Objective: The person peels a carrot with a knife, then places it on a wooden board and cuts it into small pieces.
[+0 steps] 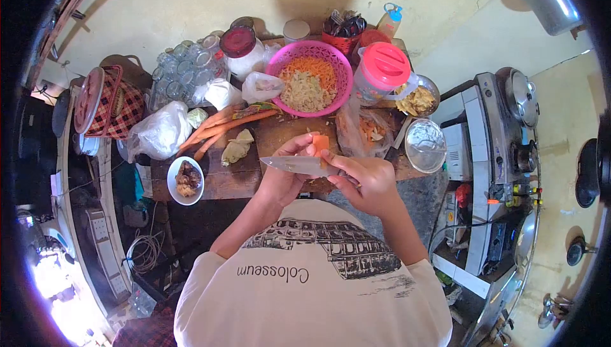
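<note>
Over the table (235, 178), hands closed — right (366, 181) grips knife (296, 165), left (286, 172) carrot (321, 143).

Both bare forearms reach forward from the chest and meet close together in front of the body. The left hand (283, 172) has its fingers curled into a closed grip, thumb stretched up. The right hand (366, 178), just beside it, is also closed, fingertips pinched and pointing toward the left hand.

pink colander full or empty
Partly full. The pink colander holds a heap of shredded orange and pale vegetables, with bare rim showing around it.
</note>
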The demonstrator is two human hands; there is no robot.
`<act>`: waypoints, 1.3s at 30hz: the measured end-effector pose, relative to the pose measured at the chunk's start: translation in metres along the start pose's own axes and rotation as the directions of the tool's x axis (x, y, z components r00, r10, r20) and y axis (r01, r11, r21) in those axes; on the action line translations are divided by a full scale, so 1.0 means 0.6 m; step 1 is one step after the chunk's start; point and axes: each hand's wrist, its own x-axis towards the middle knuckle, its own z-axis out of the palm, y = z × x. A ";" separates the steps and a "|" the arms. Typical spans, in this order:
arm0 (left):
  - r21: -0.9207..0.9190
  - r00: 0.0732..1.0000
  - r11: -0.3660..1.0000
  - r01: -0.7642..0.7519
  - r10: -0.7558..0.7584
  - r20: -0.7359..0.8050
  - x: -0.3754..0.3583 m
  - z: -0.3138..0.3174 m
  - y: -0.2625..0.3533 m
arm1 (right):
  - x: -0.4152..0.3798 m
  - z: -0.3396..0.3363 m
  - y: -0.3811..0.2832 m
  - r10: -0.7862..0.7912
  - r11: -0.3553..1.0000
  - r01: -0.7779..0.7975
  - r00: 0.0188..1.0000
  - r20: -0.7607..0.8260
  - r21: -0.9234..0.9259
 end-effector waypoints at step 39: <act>0.084 0.999 0.996 0.031 -0.030 -0.014 -0.025 0.017 -0.007 | -0.006 0.001 0.013 0.151 0.985 -0.146 0.987 0.049 -0.087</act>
